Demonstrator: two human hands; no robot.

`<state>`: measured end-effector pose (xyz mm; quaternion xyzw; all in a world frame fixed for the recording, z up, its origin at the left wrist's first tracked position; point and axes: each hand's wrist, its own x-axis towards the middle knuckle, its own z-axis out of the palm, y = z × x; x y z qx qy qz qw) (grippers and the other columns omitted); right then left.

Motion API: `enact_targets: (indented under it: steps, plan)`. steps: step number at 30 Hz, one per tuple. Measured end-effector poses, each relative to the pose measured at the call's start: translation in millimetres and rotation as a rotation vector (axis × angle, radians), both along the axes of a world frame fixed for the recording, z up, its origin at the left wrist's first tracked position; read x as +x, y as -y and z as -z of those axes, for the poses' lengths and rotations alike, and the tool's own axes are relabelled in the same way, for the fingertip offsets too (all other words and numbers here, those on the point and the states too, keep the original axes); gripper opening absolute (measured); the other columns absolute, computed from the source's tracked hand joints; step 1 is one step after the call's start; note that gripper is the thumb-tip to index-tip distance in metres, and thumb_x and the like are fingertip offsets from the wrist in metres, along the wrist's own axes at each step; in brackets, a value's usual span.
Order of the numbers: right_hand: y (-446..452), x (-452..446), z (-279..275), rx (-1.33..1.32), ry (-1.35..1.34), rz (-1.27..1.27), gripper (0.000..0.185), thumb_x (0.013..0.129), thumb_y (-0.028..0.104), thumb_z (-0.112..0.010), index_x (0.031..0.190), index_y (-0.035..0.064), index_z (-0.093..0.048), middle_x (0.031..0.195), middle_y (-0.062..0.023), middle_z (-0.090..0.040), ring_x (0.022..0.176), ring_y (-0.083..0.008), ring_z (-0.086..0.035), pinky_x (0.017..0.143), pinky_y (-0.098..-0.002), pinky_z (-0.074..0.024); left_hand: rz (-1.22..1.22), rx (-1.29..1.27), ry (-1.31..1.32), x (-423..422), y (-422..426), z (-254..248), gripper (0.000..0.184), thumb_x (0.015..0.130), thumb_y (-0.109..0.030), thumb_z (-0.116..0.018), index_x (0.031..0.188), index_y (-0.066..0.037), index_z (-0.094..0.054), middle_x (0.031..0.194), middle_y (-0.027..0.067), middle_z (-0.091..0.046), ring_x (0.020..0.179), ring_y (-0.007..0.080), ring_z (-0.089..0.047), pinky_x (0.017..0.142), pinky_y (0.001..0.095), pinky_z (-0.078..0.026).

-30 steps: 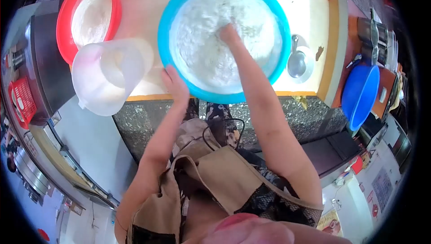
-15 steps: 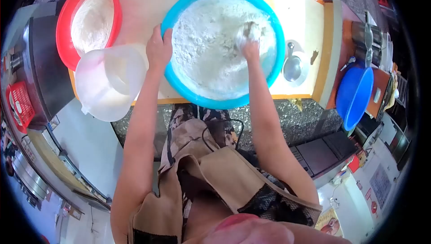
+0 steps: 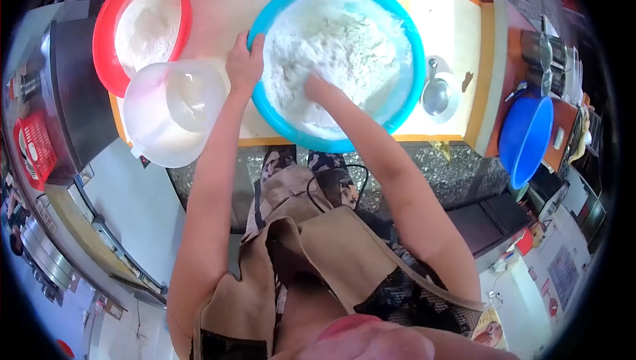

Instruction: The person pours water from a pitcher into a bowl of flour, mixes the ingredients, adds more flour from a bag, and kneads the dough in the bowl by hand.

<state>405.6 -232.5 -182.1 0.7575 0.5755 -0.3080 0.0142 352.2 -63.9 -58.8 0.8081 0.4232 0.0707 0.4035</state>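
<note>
A wide turquoise basin [image 3: 417, 61] stands in front of me, holding white, lumpy flour [image 3: 351, 48]. My left hand [image 3: 245, 65] is closed over the left side of its rim. Inside the basin, my right hand [image 3: 318, 89] is sunk in the flour left of the middle, its fingers hidden and blurred by motion. To the left, a red basin [image 3: 104, 48] holds more pale flour. Nearer me stands a translucent white pitcher [image 3: 147, 121], close to my left forearm.
Right of the turquoise basin, a metal scoop [image 3: 435, 97] rests on a pale dish. A blue basin [image 3: 525, 141] sits past the table's right edge [image 3: 487, 75]. At far left is a red basket [image 3: 40, 151].
My right hand has swept from the right side of the flour to the left, towards me. The flour has shifted with it. My left hand stays on the rim.
</note>
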Motion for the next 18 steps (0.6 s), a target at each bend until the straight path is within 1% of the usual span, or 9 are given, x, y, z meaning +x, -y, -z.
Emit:
enact_targets:
  steps: [3,6,9,11,12,14,16,17,18]
  plan:
    - [54.7,15.2,-32.4,0.146,0.070,0.297,0.028,0.073,0.020,-0.051,0.089,-0.0005,-0.060,0.095,-0.0163,-0.057,0.092,-0.0318,-0.051,0.083,-0.0403,-0.0374,-0.060,0.032,0.078,-0.8,5.0,6.4,0.037,0.081,-0.037,-0.048,0.098,-0.004,-0.053,0.077,0.0157,-0.059,0.072,0.0322,-0.057,0.067,0.0396,-0.042]
    - [63.1,56.5,-9.7,0.108,0.128,0.472,0.028,0.074,0.020,-0.051,0.091,-0.0005,-0.059,0.097,-0.0165,-0.056,0.093,-0.0321,-0.051,0.084,-0.0402,-0.0372,-0.057,-0.029,0.134,-5.6,6.8,9.8,0.035,0.082,-0.034,-0.047,0.097,-0.003,-0.053,0.077,0.0156,-0.059,0.071,0.0297,-0.056,0.066,0.0372,-0.042]
    - [19.4,83.4,16.5,-0.008,0.105,0.432,0.029,0.074,0.020,-0.051,0.093,-0.0004,-0.058,0.098,-0.0166,-0.056,0.094,-0.0323,-0.050,0.084,-0.0402,-0.0371,-0.191,-0.109,0.151,-18.0,25.5,4.0,0.033,0.085,-0.030,-0.044,0.096,0.000,-0.052,0.078,0.0155,-0.058,0.070,0.0269,-0.055,0.066,0.0349,-0.042]
    - [-10.2,73.1,19.7,-0.053,0.105,0.361,0.029,0.075,0.020,-0.051,0.094,-0.0004,-0.057,0.100,-0.0167,-0.055,0.094,-0.0325,-0.050,0.085,-0.0401,-0.0369,-0.346,-0.181,0.146,-35.4,50.5,5.9,0.035,0.087,-0.029,-0.040,0.099,0.002,-0.050,0.089,0.0154,-0.058,0.076,0.0238,-0.054,0.069,0.0340,-0.041]
    - [-16.5,59.4,21.0,-0.032,0.118,0.334,0.029,0.075,0.020,-0.051,0.095,-0.0004,-0.057,0.100,-0.0168,-0.055,0.095,-0.0326,-0.050,0.085,-0.0401,-0.0369,-0.415,-0.197,0.234,-50.3,69.6,15.7,0.036,0.087,-0.029,-0.038,0.100,0.003,-0.049,0.093,0.0153,-0.056,0.080,0.0231,-0.053,0.072,0.0345,-0.040]
    - [-9.9,26.2,9.0,0.153,0.123,0.407,0.030,0.075,0.020,-0.051,0.096,-0.0004,-0.057,0.101,-0.0169,-0.055,0.095,-0.0328,-0.049,0.085,-0.0401,-0.0368,-0.471,-0.209,0.326,-70.6,97.7,16.6,0.038,0.088,-0.030,-0.037,0.102,0.004,-0.049,0.097,0.0151,-0.055,0.084,0.0225,-0.051,0.075,0.0349,-0.039]
    - [14.2,5.0,-39.4,0.494,0.059,0.601,0.030,0.075,0.020,-0.051,0.097,-0.0003,-0.056,0.102,-0.0170,-0.054,0.096,-0.0330,-0.049,0.086,-0.0401,-0.0367,-0.554,-0.266,0.377,-77.1,111.2,7.7,0.040,0.089,-0.030,-0.035,0.104,0.004,-0.047,0.100,0.0137,-0.053,0.091,0.0216,-0.049,0.079,0.0354,-0.036]
    - [29.1,4.3,-66.8,0.582,0.023,0.661,0.031,0.076,0.020,-0.051,0.098,-0.0003,-0.056,0.103,-0.0170,-0.054,0.096,-0.0331,-0.049,0.086,-0.0400,-0.0366,-0.470,-0.168,0.343,-74.6,92.2,15.8,0.038,0.088,-0.028,-0.036,0.107,0.003,-0.047,0.100,0.0151,-0.053,0.092,0.0247,-0.049,0.081,0.0359,-0.036]
    - [44.6,7.8,-87.7,0.596,0.004,0.703,0.031,0.076,0.020,-0.051,0.099,-0.0003,-0.056,0.103,-0.0170,-0.054,0.097,-0.0332,-0.049,0.086,-0.0400,-0.0365,-0.325,-0.145,0.180,-71.7,60.4,20.2,0.037,0.088,-0.026,-0.037,0.108,0.002,-0.047,0.101,0.0167,-0.052,0.093,0.0274,-0.049,0.081,0.0364,-0.036]
